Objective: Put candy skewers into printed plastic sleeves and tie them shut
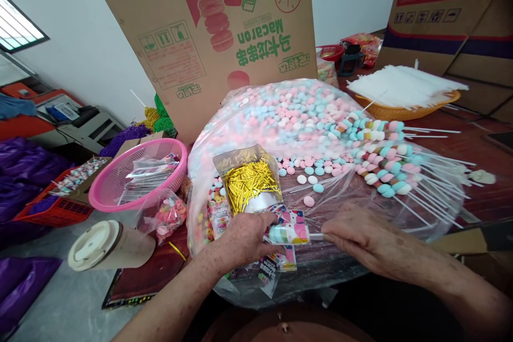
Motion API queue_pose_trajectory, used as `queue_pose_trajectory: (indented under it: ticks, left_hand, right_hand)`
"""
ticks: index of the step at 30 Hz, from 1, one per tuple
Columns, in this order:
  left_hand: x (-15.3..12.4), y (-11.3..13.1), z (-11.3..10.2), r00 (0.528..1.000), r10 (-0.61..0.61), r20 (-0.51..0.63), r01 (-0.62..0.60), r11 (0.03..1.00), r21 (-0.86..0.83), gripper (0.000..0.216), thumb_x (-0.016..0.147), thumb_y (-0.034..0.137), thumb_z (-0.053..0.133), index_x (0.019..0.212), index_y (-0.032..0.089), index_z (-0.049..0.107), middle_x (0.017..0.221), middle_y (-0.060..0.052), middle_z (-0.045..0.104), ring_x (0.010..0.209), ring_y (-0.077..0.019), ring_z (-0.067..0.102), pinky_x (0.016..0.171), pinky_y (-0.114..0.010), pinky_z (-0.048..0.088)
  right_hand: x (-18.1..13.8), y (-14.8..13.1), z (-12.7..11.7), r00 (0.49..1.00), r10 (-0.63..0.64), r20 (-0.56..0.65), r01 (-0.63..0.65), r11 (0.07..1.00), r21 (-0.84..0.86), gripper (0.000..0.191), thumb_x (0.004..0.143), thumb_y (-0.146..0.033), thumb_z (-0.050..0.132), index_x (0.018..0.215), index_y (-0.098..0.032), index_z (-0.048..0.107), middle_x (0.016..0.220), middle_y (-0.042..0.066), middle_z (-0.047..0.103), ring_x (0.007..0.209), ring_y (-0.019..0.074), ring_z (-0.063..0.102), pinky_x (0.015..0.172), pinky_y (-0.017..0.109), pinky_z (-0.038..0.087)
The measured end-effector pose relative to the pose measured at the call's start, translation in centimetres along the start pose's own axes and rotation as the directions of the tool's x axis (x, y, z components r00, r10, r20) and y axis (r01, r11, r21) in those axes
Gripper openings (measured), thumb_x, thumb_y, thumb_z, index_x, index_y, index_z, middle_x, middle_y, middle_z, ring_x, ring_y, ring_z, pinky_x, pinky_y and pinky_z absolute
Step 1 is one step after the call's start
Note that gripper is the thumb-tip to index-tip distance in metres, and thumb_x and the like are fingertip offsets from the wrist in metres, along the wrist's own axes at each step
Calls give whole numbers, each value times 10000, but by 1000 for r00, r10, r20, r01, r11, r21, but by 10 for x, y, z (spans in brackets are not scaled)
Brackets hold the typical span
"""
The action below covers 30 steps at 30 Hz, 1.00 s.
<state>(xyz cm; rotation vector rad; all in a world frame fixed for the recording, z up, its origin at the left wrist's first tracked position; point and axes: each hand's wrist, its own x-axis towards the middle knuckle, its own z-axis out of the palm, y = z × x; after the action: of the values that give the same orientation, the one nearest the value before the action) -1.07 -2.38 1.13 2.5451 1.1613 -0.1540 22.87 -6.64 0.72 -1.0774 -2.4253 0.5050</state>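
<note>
Plastic wrapper (300, 233) around pale candy (276, 234) is clamped in the left hand (246, 238), just before the gold ties (251, 184); the right hand (363, 235) pinches its white stick (316, 236). Sleeving seems in hand, next calling for a steady stick.

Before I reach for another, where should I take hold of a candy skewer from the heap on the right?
Best by a bare white stick, coming in from the right: the sticks fan out that way, past the heaped candies, which overlap one another. The right hand would likely need to let go of the held skewer first.
</note>
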Motion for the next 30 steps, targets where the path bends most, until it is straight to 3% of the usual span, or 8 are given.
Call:
queue_pose_trajectory:
  ticks: [7,12,17,19,22,26,28,30]
  left_hand:
    - [18,21,4,999,0,45,-2,999,44,332,765,441,580,988,195,573,898,-73,688,815,-253,643,675,-307,468]
    - [22,23,6,995,-86,43,78,981,176,226,796,330,530,945,175,599,878,-115,693,809,-298,651,690,-385,489]
    - [-4,-2,-9,990,43,131,-8,966,-257,586,711,459,640,1205,184,487,1086,-113,641,963,-286,601,785,-350,468]
    - [-15,-13,-16,977,135,164,-44,884,-465,555,775,475,566,1249,207,458,1127,-88,620,976,-246,585,801,-308,451]
    - [-25,-16,-14,971,116,207,68,697,-713,366,864,465,420,1086,212,565,906,-43,653,715,-155,592,637,-236,451]
    - [-28,-4,10,982,-70,175,188,395,-899,326,836,488,450,860,193,586,630,1,562,451,-89,446,422,-189,349]
    - [-27,-1,20,975,-179,130,174,261,-949,293,817,467,485,826,191,582,574,14,530,426,-88,422,402,-189,329]
    - [-25,-3,25,955,-278,105,149,143,-978,268,808,451,496,805,194,575,551,24,515,404,-87,402,388,-191,318]
  right_hand:
    - [20,-1,32,998,67,-19,-67,996,-53,281,855,-184,376,659,-174,577,621,46,603,582,156,494,556,263,313]
    - [28,-8,52,972,182,-149,-168,980,104,270,844,-181,368,619,-175,517,574,20,566,533,125,469,506,233,281]
    - [31,-8,53,986,152,-63,-143,982,125,277,865,-216,382,642,-172,541,609,20,581,575,130,472,542,234,304]
    - [34,-6,44,997,80,-14,-78,988,137,294,884,-242,382,659,-171,558,616,20,581,584,131,470,561,239,312]
    - [44,-6,33,999,17,33,-22,990,142,294,898,-256,376,706,-168,581,663,31,594,629,141,488,618,257,339]
    - [58,-6,28,997,23,76,-36,984,177,251,882,-265,406,723,-167,575,670,31,573,634,143,485,607,261,357]
    - [61,-5,29,994,104,-27,-91,947,308,183,866,-287,435,866,-169,575,782,42,580,671,140,491,591,246,379]
    - [59,-4,33,962,239,-132,-157,880,448,288,853,-339,469,1088,-178,509,938,60,562,708,135,496,587,238,405]
